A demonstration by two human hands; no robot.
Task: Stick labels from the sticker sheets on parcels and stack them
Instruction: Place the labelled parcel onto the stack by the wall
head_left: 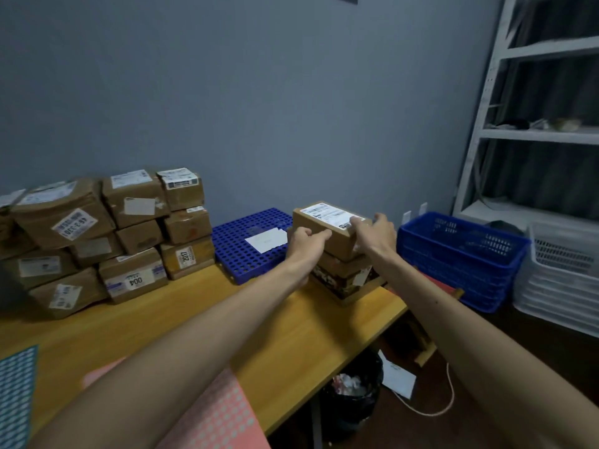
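My left hand (308, 242) and right hand (377, 231) grip the top parcel (340, 244) from either side. It sits on a short stack (348, 277) by the table's (259, 319) right edge. A bigger pile of parcels (113, 234) fills the far left corner. A pink sticker sheet (220, 416) and a teal sticker sheet (16, 396) lie along the near edge.

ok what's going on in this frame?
A person grips a labelled cardboard parcel with the left hand and right hand, on top of a short stack of parcels at the wooden table's right end. A bigger pile of parcels sits left by the wall. The pink sticker sheet and teal sticker sheet lie nearest the camera.
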